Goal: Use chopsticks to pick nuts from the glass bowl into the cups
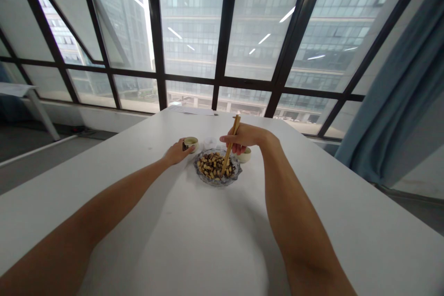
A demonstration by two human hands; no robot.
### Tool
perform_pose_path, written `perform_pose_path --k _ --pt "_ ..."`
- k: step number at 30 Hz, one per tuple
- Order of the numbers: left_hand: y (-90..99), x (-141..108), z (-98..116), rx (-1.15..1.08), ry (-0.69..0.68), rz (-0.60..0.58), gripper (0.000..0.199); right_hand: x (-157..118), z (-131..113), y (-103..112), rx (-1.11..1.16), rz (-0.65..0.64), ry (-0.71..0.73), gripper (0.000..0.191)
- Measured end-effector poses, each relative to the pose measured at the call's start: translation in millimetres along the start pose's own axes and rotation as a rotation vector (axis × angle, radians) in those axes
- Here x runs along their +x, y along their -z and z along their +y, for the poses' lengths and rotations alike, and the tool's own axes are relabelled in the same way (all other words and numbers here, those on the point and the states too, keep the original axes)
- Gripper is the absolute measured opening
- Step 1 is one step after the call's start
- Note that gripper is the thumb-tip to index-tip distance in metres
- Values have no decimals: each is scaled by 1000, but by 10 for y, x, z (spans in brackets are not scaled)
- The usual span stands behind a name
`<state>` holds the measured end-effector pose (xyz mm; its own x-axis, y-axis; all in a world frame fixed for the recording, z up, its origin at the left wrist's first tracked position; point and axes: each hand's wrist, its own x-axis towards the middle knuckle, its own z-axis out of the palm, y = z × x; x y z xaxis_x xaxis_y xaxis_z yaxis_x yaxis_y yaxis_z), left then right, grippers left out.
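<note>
A clear glass bowl (218, 181) with a wavy rim holds a mix of pale nuts and dark bits (213, 165). My right hand (248, 135) grips a pair of wooden chopsticks (231, 145) above the bowl's right side, their tips down among the pieces. My left hand (176, 151) is wrapped round a small pale cup (190, 142) with dark marks, just left of the bowl. A second small pale cup (245, 155) stands right of the bowl, partly hidden by my right hand. Behind the bowl sits a small whitish, see-through item (210, 142), too faint to name.
Everything stands on a wide white table (194, 236). White paper (190, 110) lies at its far edge, by the dark-framed windows (218, 55). A blue curtain (391, 88) hangs at the right. Another table (21, 90) stands at the far left.
</note>
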<state>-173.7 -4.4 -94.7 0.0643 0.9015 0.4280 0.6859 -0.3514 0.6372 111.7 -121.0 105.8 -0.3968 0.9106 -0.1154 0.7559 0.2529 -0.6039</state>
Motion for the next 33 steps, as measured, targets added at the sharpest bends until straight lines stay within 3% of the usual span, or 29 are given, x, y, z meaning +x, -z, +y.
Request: perform_pose_path --k 7,16,33 --pt "-6 -5 -13 -14 5 7 76 1 4 17 5 100 47 43" --pt "-8 5 -41 12 -4 1 75 -35 17 48 -29 58 -22 43" --pt "-8 1 -16 31 37 -16 78 14 50 39 -10 54 -12 43"
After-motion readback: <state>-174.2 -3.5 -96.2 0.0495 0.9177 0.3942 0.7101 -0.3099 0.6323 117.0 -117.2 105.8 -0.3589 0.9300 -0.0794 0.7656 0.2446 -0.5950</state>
